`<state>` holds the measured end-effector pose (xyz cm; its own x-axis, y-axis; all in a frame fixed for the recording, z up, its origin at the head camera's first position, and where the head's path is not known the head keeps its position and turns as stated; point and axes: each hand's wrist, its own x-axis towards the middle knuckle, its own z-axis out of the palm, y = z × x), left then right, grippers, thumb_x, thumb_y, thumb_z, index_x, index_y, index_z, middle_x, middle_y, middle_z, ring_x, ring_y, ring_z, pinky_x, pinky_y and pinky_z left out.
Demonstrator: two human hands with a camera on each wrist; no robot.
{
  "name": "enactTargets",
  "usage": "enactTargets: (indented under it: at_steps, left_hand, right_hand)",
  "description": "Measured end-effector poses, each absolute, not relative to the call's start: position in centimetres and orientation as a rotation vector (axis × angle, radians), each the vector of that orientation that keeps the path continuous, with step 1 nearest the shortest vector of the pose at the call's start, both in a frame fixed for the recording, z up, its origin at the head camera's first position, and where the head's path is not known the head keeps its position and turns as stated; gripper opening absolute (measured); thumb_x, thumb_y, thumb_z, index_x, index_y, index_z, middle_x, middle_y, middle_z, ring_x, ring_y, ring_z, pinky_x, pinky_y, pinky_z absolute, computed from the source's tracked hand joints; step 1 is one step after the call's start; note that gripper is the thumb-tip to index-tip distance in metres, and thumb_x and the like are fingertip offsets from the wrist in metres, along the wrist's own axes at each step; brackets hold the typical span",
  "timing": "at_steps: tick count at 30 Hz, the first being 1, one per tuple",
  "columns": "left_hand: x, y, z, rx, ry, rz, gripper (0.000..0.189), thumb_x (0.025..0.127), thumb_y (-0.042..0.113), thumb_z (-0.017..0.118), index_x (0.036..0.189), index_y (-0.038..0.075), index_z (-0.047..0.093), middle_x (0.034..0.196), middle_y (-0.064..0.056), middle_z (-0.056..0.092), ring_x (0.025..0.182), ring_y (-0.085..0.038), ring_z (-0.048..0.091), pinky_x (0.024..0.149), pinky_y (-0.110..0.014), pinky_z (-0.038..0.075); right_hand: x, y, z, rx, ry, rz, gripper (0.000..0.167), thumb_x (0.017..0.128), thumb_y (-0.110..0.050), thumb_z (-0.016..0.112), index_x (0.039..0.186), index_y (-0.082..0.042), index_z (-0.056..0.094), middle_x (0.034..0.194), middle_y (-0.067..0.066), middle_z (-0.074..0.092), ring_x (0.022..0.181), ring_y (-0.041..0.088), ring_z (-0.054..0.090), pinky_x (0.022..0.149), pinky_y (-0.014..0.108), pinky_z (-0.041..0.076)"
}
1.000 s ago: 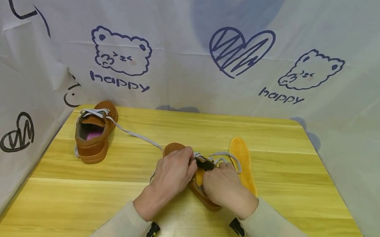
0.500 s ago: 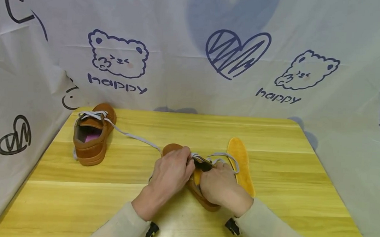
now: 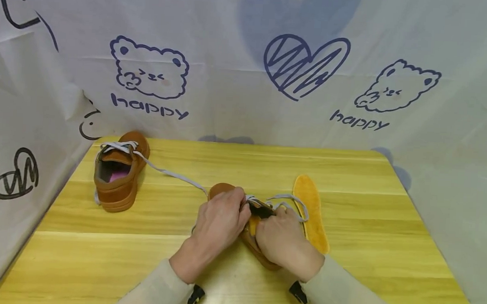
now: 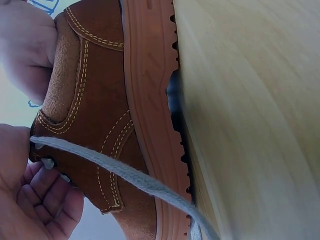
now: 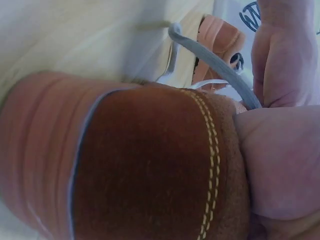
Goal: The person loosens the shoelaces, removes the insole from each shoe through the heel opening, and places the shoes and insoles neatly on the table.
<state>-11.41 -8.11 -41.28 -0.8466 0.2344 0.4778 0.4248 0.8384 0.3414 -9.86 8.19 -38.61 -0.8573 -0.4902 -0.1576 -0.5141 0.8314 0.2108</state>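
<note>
A brown leather lace-up shoe [image 3: 221,188] sits on the table, toe pointing away to the left, its sole on the wood. My left hand [image 3: 220,216] grips it near the tongue; in the left wrist view the fingers curl at the eyelet edge, beside the grey shoelace [image 4: 125,172]. My right hand [image 3: 282,237] reaches into the shoe's opening, knuckles at the collar, its fingertips hidden inside. Between the hands, an orange-yellow insole [image 3: 254,223] shows within the shoe. A matching loose insole [image 3: 308,200] lies flat just right of the shoe.
Another brown shoe [image 3: 117,196] stands at the table's back left, with something pink inside. Its long grey lace [image 3: 173,174] stretches across to the shoe in my hands. A white cloth backdrop [image 3: 222,87] with drawings rises behind the wooden table [image 3: 366,230].
My right hand and wrist have shifted very slightly left over the shoe opening. The left hand keeps its grip, and the shoes and loose insole stay where they were.
</note>
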Motion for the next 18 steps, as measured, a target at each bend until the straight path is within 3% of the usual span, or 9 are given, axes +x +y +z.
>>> enactTargets:
  at_steps: [8, 18]
  left_hand:
    - [-11.5, -7.9, -41.4, -0.522, -2.561, -0.619, 0.024, 0.098, 0.018, 0.068, 0.080, 0.016, 0.052, 0.065, 0.008, 0.042, 0.057, -0.011, 0.041, 0.043, -0.023, 0.030]
    - [-11.5, -7.8, -41.5, -0.513, -2.581, -0.630, 0.024, 0.098, 0.019, 0.067, 0.081, 0.017, 0.051, 0.066, 0.008, 0.043, 0.057, -0.011, 0.040, 0.043, -0.023, 0.031]
  right_hand:
    - [-10.7, 7.9, -38.4, -0.680, 2.797, 0.324, 0.028, 0.106, -0.023, 0.059, 0.081, -0.015, 0.068, 0.083, 0.005, 0.072, 0.087, 0.027, 0.057, 0.083, 0.045, 0.047]
    - [-11.4, 8.1, -38.6, -0.654, 2.752, 0.265, 0.028, 0.105, -0.024, 0.060, 0.080, -0.013, 0.065, 0.084, 0.007, 0.072, 0.089, 0.029, 0.060, 0.088, 0.048, 0.047]
